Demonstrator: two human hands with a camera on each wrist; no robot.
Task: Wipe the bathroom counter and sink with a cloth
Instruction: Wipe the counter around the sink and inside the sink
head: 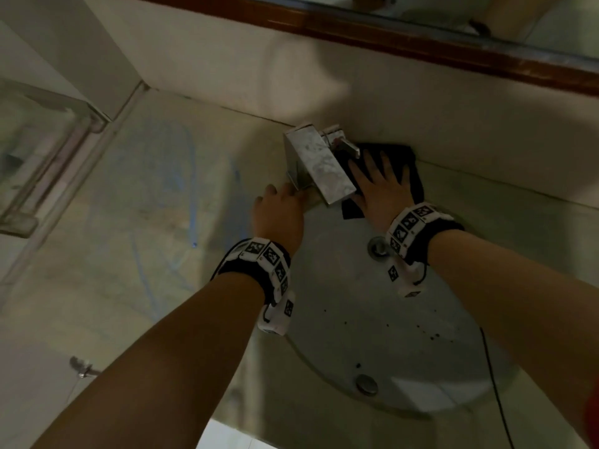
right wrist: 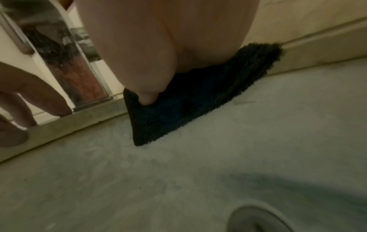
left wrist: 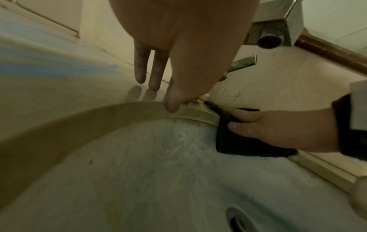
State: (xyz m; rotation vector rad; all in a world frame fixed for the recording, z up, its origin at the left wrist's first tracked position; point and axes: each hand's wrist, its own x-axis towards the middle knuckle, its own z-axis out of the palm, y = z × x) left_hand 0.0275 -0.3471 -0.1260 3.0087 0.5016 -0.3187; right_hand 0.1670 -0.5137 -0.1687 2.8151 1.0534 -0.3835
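A dark cloth point(head: 411, 170) point(left wrist: 238, 141) point(right wrist: 188, 97) lies over the back rim of the pale sink point(head: 340, 319) point(left wrist: 139, 172) point(right wrist: 198, 172), just right of the square metal faucet point(head: 319, 163) point(left wrist: 278, 31). My right hand point(head: 379, 186) point(left wrist: 278, 128) point(right wrist: 149, 47) presses flat on the cloth with fingers spread. My left hand point(head: 278, 212) point(left wrist: 178, 55) rests with straight fingers on the sink rim beside the faucet's base, holding nothing. The beige counter point(head: 146, 205) spreads to the left.
The drain point(head: 367, 385) point(left wrist: 242, 219) sits low in the basin, an overflow hole point(head: 377, 247) near my right wrist. A mirror with a brown frame point(head: 421, 37) runs above the backsplash. A glass shelf point(head: 39, 150) juts out at the left wall. A thin black cable point(head: 496, 400) hangs at right.
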